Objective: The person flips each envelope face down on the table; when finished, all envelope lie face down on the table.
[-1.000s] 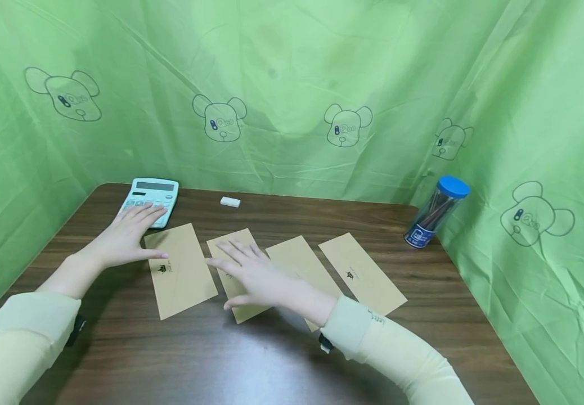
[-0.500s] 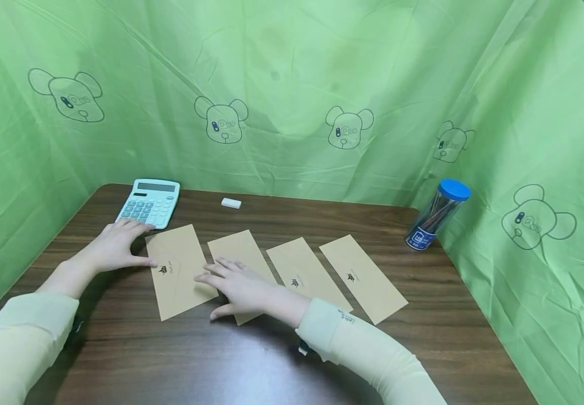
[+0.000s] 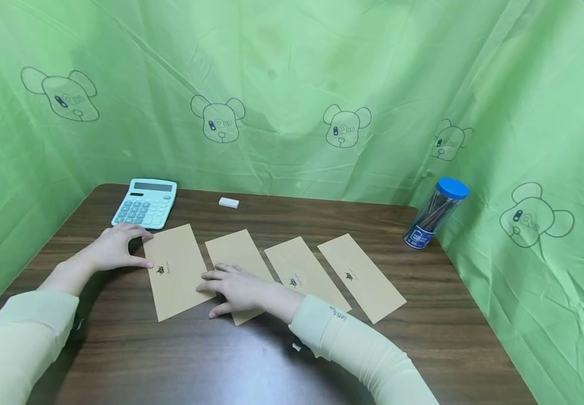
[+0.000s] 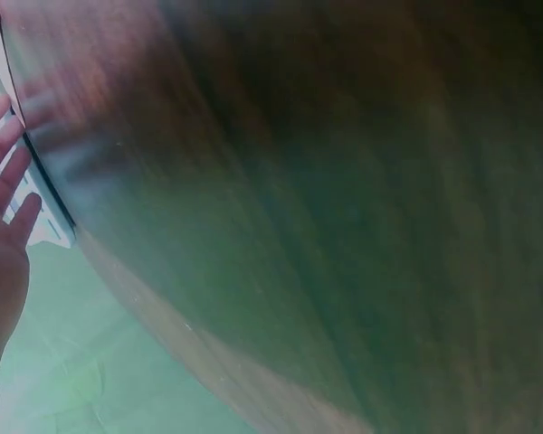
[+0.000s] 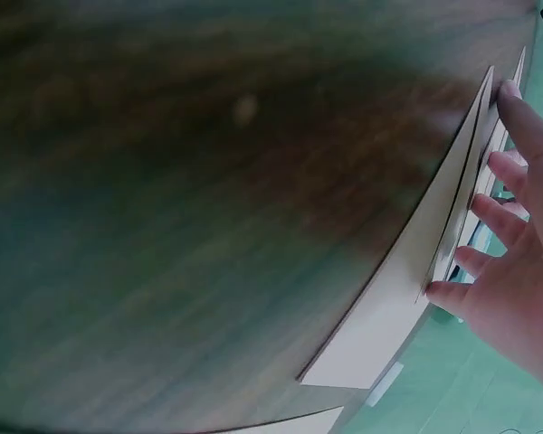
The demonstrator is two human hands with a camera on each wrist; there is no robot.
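Four would-be separate brown paper envelopes lie in a slanted row on the table, several in all. My left hand (image 3: pixel 112 248) is at the left edge of the leftmost envelope (image 3: pixel 182 281), thumb near its crown print and fingers by its top corner. Over the second envelope (image 3: pixel 236 246) spreads my right hand (image 3: pixel 238 288), its fingertips at the leftmost envelope's right edge. Fingers of the right hand (image 5: pixel 525 244) look extended in the right wrist view. The left hand (image 4: pixel 2 262) shows spread fingers beside the calculator in the left wrist view. Neither hand visibly grips anything.
A light blue calculator (image 3: pixel 145 203) sits just beyond the left hand. Behind the envelopes lies a white eraser (image 3: pixel 228 202). The third envelope (image 3: pixel 304 267) and fourth envelope (image 3: pixel 362 277) are to the right, near a blue-lidded tube (image 3: pixel 436 212). Green curtain (image 3: pixel 282 84) surrounds the table (image 3: pixel 211 360).
My left hand has drawn back from over the calculator to the leftmost envelope's left edge. My right hand has moved left and lower, to that envelope's right edge. The envelopes stay in place.
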